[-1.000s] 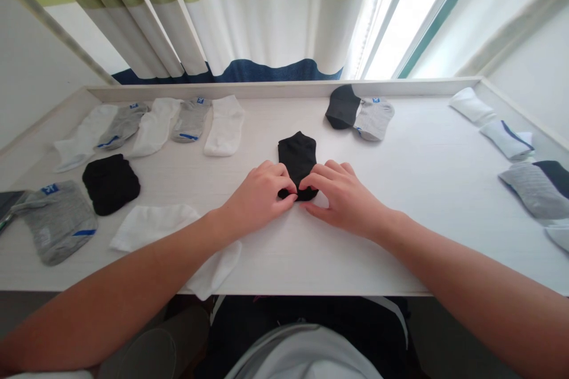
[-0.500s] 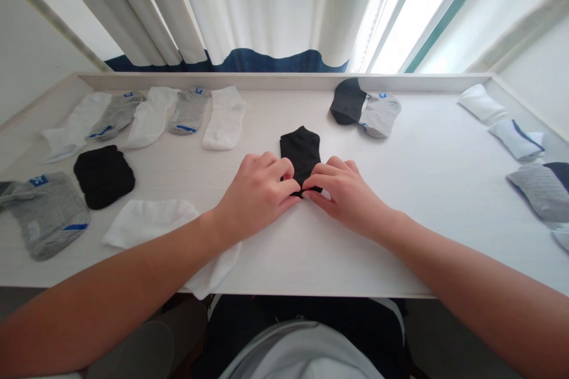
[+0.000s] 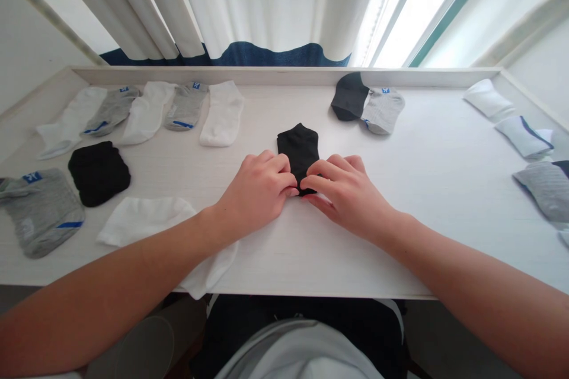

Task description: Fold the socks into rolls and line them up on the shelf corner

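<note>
A black sock lies flat on the white table in front of me, its pointed end away from me. My left hand pinches the sock's near edge at its left corner, the fingers curled and the thumb pressed to them. At the right of that same edge is my right hand, with bent fingertips on the fabric and the thumb below the edge. Both hands partly cover the sock's lower end.
White and grey socks line the back left. A folded black sock, a grey sock and a long white sock lie nearer. A dark and grey pair rests at back right; folded socks follow the right edge.
My right thumb has shifted slightly down from the near edge, and its fingertips sit a little apart from it. The left hand stays pinched. The view has tilted slightly.
</note>
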A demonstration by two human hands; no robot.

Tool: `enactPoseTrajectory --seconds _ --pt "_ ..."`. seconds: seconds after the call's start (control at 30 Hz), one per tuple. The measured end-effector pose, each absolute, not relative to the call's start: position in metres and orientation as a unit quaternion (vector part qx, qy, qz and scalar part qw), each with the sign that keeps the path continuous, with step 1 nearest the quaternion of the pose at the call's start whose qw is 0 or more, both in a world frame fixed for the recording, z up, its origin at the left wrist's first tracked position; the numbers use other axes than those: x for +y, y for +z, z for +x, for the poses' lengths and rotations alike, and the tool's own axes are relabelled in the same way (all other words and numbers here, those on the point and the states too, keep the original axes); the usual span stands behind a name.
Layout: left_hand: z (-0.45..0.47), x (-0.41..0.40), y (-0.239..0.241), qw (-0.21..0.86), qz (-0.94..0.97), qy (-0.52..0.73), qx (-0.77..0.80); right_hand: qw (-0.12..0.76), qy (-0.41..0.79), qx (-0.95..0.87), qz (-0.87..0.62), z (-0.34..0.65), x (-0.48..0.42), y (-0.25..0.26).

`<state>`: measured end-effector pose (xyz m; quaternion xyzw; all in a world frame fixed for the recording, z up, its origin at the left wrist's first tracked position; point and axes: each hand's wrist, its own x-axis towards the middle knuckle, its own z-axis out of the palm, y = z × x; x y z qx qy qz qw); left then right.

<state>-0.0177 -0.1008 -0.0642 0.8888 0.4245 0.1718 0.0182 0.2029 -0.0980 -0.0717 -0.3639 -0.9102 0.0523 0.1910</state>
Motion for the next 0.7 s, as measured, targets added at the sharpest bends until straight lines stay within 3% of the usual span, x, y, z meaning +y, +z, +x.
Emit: enactPoseTrajectory --seconds 0.2,0.5,0.7 --pt "-0.0179 -0.1033 -0.0634 0.008 0.886 0.162 0.434 0.176 0.025 -0.915 -0.362 0.2023 -0.0962 -0.0728" --pt "-0.0218 -0.1066 -0.0580 -0.067 0.908 0.162 0.381 0.150 0.085 -0.900 -0.399 0.1971 -0.0954 -0.0710" --pt "-0.0169 -0.1031 -0.0623 -0.018 0.900 0.131 0.416 0.165 0.090 -0.893 -0.408 0.1992 -0.0955 -0.0732"
